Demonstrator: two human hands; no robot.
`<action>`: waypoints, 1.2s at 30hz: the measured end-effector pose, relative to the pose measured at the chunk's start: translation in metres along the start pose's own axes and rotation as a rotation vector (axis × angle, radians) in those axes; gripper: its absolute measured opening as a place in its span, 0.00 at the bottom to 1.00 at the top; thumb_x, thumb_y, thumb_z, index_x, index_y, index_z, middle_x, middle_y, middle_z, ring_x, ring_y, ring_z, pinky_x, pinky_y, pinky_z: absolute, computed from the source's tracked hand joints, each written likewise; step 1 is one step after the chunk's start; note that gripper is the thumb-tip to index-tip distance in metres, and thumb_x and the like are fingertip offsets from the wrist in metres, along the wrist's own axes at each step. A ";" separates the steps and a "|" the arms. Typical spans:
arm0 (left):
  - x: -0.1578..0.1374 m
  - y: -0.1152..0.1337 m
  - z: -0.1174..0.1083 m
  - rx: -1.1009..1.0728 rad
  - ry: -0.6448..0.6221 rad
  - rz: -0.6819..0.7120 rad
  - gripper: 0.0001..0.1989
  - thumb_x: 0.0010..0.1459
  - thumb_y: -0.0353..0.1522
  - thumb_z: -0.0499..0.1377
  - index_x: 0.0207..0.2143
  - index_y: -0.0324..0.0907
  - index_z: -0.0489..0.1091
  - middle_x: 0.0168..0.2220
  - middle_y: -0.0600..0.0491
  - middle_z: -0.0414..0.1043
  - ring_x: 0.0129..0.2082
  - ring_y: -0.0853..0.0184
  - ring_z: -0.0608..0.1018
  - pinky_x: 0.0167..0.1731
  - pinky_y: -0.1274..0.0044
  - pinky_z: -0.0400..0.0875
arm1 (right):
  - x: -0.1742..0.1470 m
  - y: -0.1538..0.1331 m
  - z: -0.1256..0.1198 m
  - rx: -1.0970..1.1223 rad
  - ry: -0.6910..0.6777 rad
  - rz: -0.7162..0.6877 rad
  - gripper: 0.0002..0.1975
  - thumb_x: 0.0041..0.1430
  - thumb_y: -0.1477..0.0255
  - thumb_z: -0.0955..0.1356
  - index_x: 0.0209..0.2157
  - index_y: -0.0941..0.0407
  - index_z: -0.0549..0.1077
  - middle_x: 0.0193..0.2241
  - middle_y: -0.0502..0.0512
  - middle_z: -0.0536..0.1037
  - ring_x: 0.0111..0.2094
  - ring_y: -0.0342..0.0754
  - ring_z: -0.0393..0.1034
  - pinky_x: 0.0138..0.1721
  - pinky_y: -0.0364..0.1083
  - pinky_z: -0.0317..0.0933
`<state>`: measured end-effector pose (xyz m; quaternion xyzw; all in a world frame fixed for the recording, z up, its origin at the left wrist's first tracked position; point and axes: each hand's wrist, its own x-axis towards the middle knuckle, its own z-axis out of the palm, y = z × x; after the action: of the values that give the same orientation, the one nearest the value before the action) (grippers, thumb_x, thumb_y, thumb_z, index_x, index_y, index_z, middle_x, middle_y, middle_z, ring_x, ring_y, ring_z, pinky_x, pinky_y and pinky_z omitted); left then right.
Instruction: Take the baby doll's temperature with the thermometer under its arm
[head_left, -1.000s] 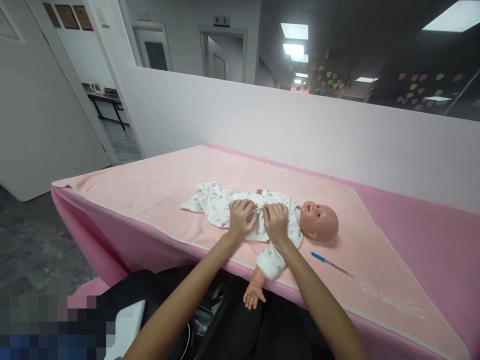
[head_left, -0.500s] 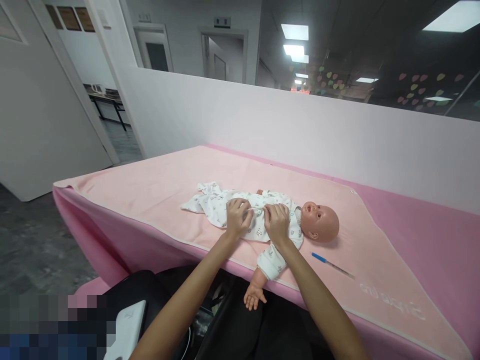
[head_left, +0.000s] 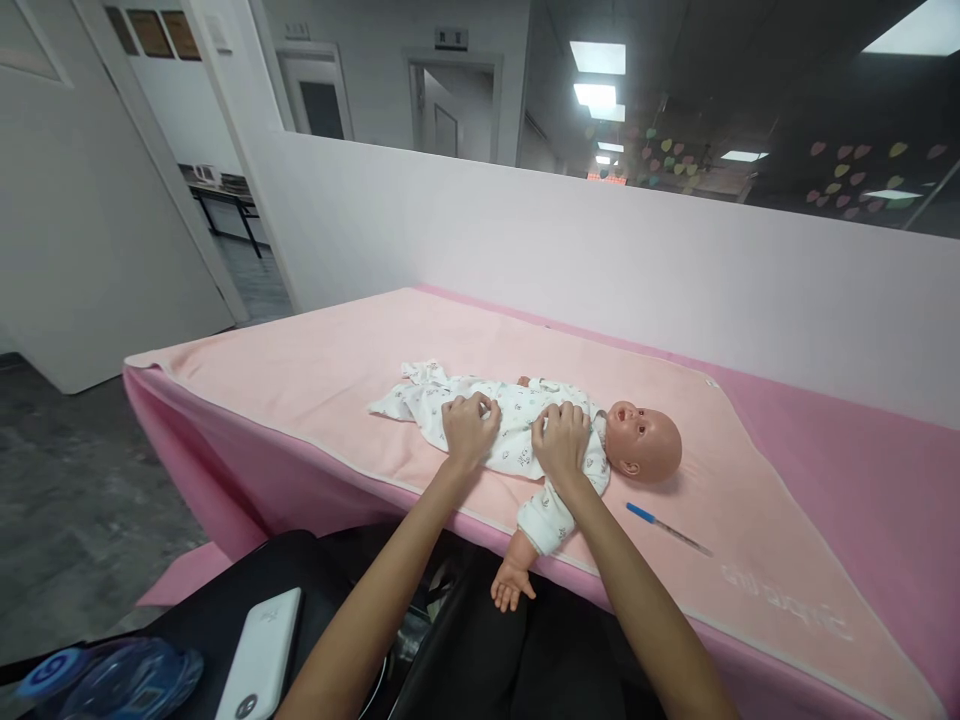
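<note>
Both the left grip (head_left: 470, 431) and the right grip (head_left: 562, 440) rest curled on the clothed doll (head_left: 517, 425); whether either pinches its garment (head_left: 426, 405) is unclear. It lies beneath them, long axis running left grip to right, its head (head_left: 646, 446) just beyond the right grip.

one head-worn view, forward and down from fairly near, onto the doll (head_left: 515, 430)

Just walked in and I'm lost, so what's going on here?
A person's left hand and right hand are at a baby doll's white printed outfit, both curled, the right nearer the head. Whether either grips the outfit is unclear. The doll lies on a pale pink cloth, one arm past its near edge, a pen nearby.
</note>
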<state>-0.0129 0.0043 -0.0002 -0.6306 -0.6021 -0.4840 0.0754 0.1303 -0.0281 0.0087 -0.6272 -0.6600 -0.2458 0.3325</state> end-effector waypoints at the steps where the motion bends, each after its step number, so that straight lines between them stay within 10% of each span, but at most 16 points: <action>1: 0.000 0.000 -0.001 -0.003 -0.005 -0.018 0.09 0.53 0.35 0.52 0.22 0.43 0.65 0.18 0.54 0.65 0.27 0.65 0.68 0.36 0.71 0.55 | 0.000 0.000 -0.001 -0.019 -0.015 0.002 0.08 0.57 0.71 0.59 0.28 0.58 0.67 0.28 0.57 0.68 0.33 0.51 0.59 0.35 0.49 0.50; 13: -0.002 0.001 0.000 -0.113 -0.024 0.005 0.06 0.51 0.31 0.53 0.34 0.42 0.64 0.22 0.58 0.66 0.29 0.67 0.70 0.41 0.70 0.53 | -0.031 0.025 -0.037 0.179 0.094 -0.277 0.17 0.59 0.70 0.59 0.50 0.59 0.61 0.46 0.61 0.70 0.50 0.53 0.60 0.55 0.58 0.48; 20: -0.001 -0.003 0.007 -0.157 0.034 -0.033 0.15 0.50 0.28 0.51 0.42 0.42 0.60 0.24 0.58 0.66 0.29 0.67 0.71 0.42 0.70 0.54 | -0.113 0.105 -0.090 0.040 0.052 0.325 0.17 0.58 0.67 0.58 0.45 0.61 0.65 0.34 0.62 0.74 0.35 0.54 0.67 0.38 0.52 0.62; 26: -0.001 0.000 0.004 -0.163 0.019 -0.039 0.13 0.51 0.28 0.51 0.41 0.42 0.61 0.24 0.57 0.66 0.29 0.67 0.71 0.41 0.70 0.55 | -0.147 0.156 -0.098 -0.051 -0.175 0.321 0.13 0.56 0.69 0.57 0.34 0.60 0.69 0.33 0.62 0.74 0.35 0.53 0.69 0.37 0.51 0.62; 36: -0.001 0.001 0.004 -0.138 0.003 -0.034 0.12 0.51 0.28 0.51 0.40 0.43 0.62 0.23 0.57 0.67 0.29 0.66 0.71 0.41 0.71 0.55 | -0.126 0.145 -0.125 0.240 -0.206 0.445 0.15 0.55 0.64 0.59 0.34 0.56 0.72 0.33 0.57 0.76 0.33 0.50 0.71 0.35 0.48 0.64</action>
<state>-0.0100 0.0067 -0.0027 -0.6232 -0.5778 -0.5265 0.0247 0.2898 -0.1909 -0.0167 -0.7347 -0.5606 -0.0216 0.3815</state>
